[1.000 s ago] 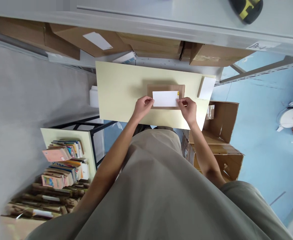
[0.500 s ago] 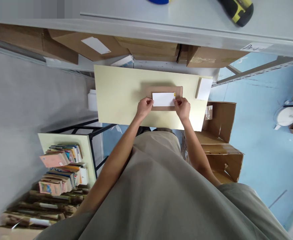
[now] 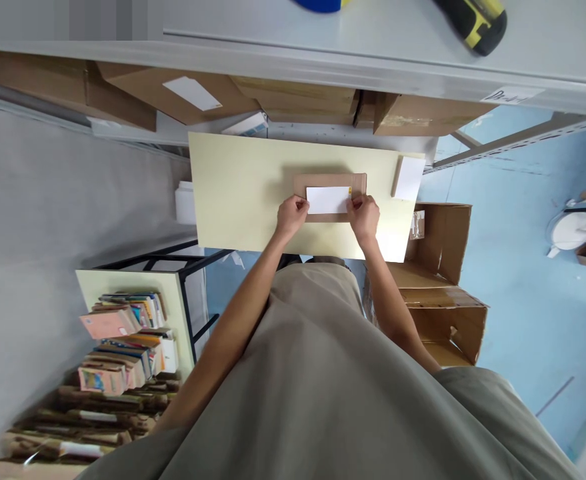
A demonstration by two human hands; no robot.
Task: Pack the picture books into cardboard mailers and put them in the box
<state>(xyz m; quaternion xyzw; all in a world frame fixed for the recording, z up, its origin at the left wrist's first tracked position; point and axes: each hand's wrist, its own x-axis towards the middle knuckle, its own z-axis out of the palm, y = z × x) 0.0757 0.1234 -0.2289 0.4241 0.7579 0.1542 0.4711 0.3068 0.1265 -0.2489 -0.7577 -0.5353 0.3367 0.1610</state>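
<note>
Both hands pinch a white label (image 3: 327,199) against a flat brown package (image 3: 329,181) on the yellow table (image 3: 237,193): left hand (image 3: 291,217) at its left edge, right hand (image 3: 364,217) at its right. Label appears seated; pressing remains.

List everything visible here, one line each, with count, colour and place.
flat brown cardboard parcel: one, brown, middle of the tabletop
white rectangular paper label: one, white, on the parcel, between both hands
pale yellow tabletop: one, cream, centre
white pad: one, tabletop's right end
brown cardboard boxes: several, on the shelf behind
open cardboard cartons: two, brown, floor at right
stacked books: many, mixed colours, lower left
yellow-black tool: one, top shelf
left hand: pinching the label's left edge
right hand: pinching its right edge
</note>
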